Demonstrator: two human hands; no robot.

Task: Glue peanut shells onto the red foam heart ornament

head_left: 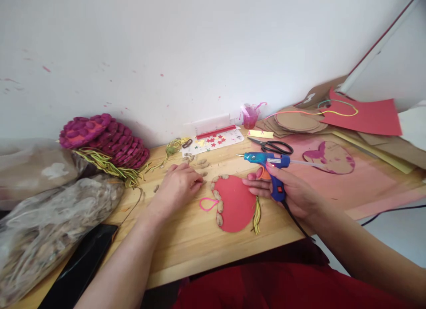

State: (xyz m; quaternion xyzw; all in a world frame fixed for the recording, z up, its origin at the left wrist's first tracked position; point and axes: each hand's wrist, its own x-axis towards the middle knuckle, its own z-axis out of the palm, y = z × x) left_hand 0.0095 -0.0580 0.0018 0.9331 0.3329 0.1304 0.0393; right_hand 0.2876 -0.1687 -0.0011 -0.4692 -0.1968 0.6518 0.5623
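Note:
A red heart-shaped card (235,204) lies on the wooden table (186,242), with nut shells (218,207) glued along its left edge, a pink loop at its left and yellow strings at its right. My right hand (289,190) grips a blue glue gun (270,163), nozzle pointing left above the card's top. My left hand (179,184) rests knuckles-up just left of the card, fingers curled at loose shells; what they hold is hidden.
Purple shell-covered hearts (103,138) and plastic bags of shells (49,220) sit at the left. Black scissors (273,146), a star sticker sheet (213,142), cardboard cutouts (296,121), a painted cardboard heart (329,157) and red paper (366,116) lie at the back right.

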